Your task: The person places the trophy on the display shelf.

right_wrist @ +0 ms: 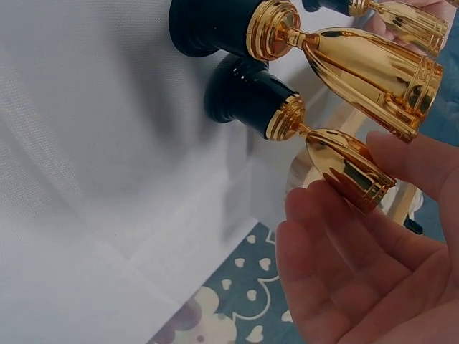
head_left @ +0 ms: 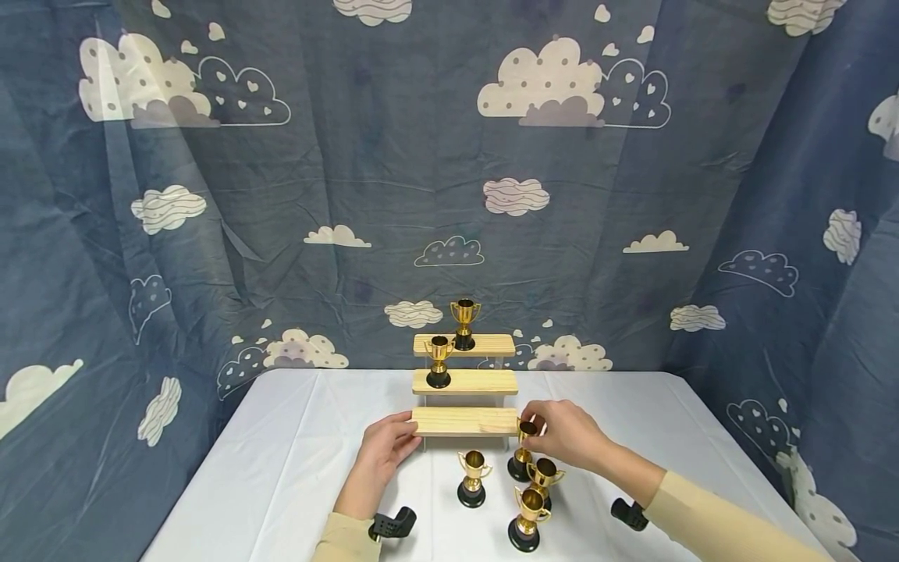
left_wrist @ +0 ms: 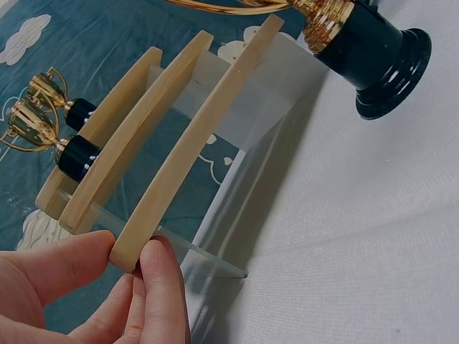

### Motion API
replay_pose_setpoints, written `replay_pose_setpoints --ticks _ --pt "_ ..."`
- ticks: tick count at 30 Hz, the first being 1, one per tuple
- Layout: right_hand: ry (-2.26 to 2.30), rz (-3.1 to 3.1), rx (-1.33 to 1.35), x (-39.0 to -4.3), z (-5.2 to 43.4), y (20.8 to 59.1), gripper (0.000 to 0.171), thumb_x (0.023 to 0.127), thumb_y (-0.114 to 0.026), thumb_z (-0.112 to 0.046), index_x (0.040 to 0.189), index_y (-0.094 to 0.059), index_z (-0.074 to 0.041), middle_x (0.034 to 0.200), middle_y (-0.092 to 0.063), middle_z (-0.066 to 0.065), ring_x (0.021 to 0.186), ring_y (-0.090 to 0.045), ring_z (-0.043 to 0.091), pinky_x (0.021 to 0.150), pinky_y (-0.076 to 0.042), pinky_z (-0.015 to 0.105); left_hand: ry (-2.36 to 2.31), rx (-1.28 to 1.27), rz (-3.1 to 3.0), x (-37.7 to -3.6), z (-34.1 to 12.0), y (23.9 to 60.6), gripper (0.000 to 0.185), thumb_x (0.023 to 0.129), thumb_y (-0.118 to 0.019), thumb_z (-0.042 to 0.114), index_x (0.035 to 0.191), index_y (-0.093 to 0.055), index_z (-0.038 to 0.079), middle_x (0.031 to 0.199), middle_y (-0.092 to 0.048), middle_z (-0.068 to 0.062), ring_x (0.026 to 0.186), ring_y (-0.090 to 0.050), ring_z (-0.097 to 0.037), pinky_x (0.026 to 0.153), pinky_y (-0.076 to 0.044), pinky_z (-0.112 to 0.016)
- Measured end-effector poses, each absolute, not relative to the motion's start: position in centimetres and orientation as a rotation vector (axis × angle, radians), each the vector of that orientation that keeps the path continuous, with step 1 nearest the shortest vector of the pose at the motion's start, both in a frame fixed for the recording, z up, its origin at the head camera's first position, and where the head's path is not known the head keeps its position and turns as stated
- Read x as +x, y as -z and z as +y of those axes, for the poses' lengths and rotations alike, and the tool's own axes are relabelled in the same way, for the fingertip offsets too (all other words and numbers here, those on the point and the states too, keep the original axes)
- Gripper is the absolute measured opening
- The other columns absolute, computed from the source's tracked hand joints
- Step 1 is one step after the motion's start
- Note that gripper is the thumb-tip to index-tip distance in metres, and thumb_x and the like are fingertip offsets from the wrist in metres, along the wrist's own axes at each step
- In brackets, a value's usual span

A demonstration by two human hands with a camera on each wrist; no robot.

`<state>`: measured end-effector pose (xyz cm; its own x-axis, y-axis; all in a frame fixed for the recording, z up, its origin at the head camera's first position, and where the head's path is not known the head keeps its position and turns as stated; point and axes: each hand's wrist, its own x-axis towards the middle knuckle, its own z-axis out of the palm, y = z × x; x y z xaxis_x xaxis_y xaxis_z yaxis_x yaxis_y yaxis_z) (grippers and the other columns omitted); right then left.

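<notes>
While the right hand (head_left: pixel 565 435) pinches a small gold trophy (head_left: pixel 522 457) between thumb and fingers up at its cup, the black base sits low over the white-covered bench (head_left: pixel 302 476), just off the right end of the bottom plank (head_left: pixel 463 420); from where I stand I can't tell whether that base touches the cloth. Close against it, towards the person, stands a second trophy (head_left: pixel 545 473), and nearer still a third trophy (head_left: pixel 528 509), which partly overlaps the second in the head view. A fourth trophy (head_left: pixel 474 474) stands upright by itself to their left, in front of the stand. Over at the left end of the bottom plank, the left hand (head_left: pixel 385 449) pinches the wood, thumb on its upper face and fingers beneath. That plank is the lowest of three pale wooden steps joined by clear side panels (left_wrist: pixel 251 100). On the middle plank (head_left: pixel 485 381), towards its left end, another gold trophy (head_left: pixel 438 361) stands upright, and one more trophy (head_left: pixel 464 323) stands near the centre of the top plank (head_left: pixel 495 344). Pale yellow sleeves (head_left: pixel 716 511) cover the person's forearms, and behind everything hangs a dark blue curtain (head_left: pixel 407 148) printed with clouds and hearts.
</notes>
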<state>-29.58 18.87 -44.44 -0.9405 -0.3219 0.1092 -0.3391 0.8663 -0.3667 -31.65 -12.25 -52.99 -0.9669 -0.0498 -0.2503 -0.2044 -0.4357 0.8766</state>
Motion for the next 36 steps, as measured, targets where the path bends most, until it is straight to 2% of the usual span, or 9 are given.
replay_pose_setpoints --ticks 19,36 --pt "-0.594 -2.962 0.502 -29.3 20.1 43.6 0.026 0.074 -0.087 -0.023 0.094 -0.071 -0.021 0.073 -0.061 -0.012 0.065 -0.054 0.008 0.058 -0.046 0.032 -2.522 -0.375 1.649 -31.3 -12.2 52.6 0.048 0.088 -0.066 -0.006 0.135 -0.054 -0.011 0.117 -0.063 -0.023 0.091 -0.068 -0.02 0.084 -0.059 -0.033" --pt "-0.619 -2.937 0.448 -29.7 21.2 42.2 0.027 0.076 -0.086 -0.022 0.099 -0.072 -0.021 0.078 -0.065 -0.01 0.067 -0.058 0.007 0.056 -0.047 0.032 -2.526 -0.385 1.636 -31.4 -12.2 52.8 0.049 0.088 -0.067 -0.006 0.135 -0.054 -0.01 0.12 -0.062 -0.024 0.093 -0.068 -0.02 0.084 -0.059 -0.033"
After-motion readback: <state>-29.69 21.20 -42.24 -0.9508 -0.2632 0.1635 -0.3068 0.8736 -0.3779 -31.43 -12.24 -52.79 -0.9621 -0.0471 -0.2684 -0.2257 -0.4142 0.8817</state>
